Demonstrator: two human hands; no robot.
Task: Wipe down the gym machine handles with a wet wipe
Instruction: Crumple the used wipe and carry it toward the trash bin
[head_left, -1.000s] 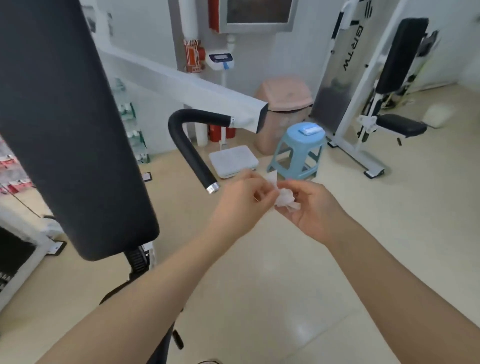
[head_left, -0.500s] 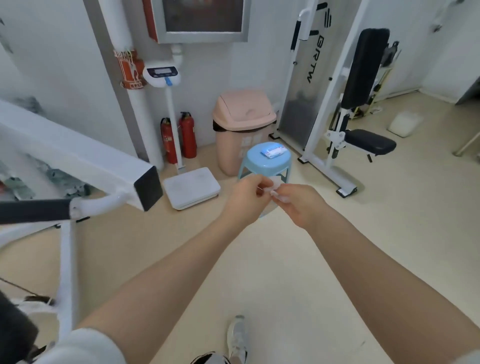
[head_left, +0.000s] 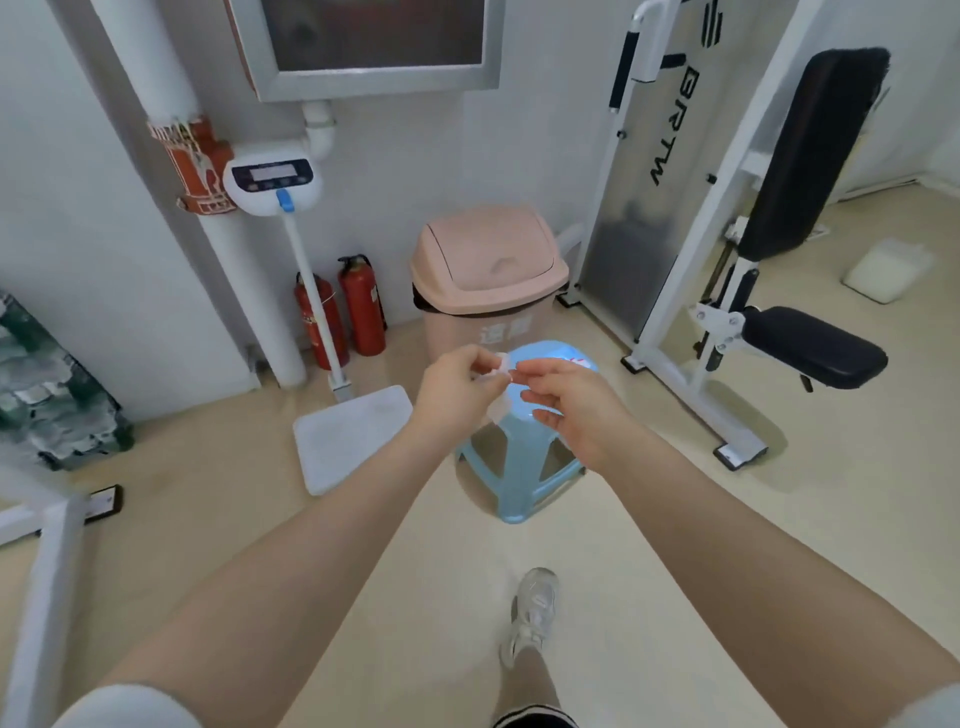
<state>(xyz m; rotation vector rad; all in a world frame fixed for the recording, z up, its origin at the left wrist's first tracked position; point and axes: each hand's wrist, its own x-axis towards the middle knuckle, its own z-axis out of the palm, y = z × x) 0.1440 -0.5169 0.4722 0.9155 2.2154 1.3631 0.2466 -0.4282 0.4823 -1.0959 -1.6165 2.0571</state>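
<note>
- White and crumpled, the wet wipe (head_left: 497, 387) sits in the left hand (head_left: 457, 387), whose curled fingers pinch it above the blue stool (head_left: 519, 467), near the middle of the scene.
- Beside it, the right hand (head_left: 566, 402) has its fingers loosely bent; its fingertips (head_left: 519, 370) reach the wipe's top edge, but I cannot tell whether they truly pinch it or only touch it.
- Long axis: the bunched wipe hangs roughly up-and-down, one wad poking up by the left thumb, a tail pointing down below the palm toward the stool.
- Risk: with so small a hold, the wipe could slip and land on the stool or floor (head_left: 649, 519), picking up dirt before touching any handle.
- Risk: tugging it apart between both hands might tear the thin sheet.
- Risk: no machine handle is within reach; the weight machine (head_left: 670, 171) stands far right, so the wipe may dry or stay balled, cleaning poorly.
- Pink bin (head_left: 488, 275) stands just beyond the stool.
</note>
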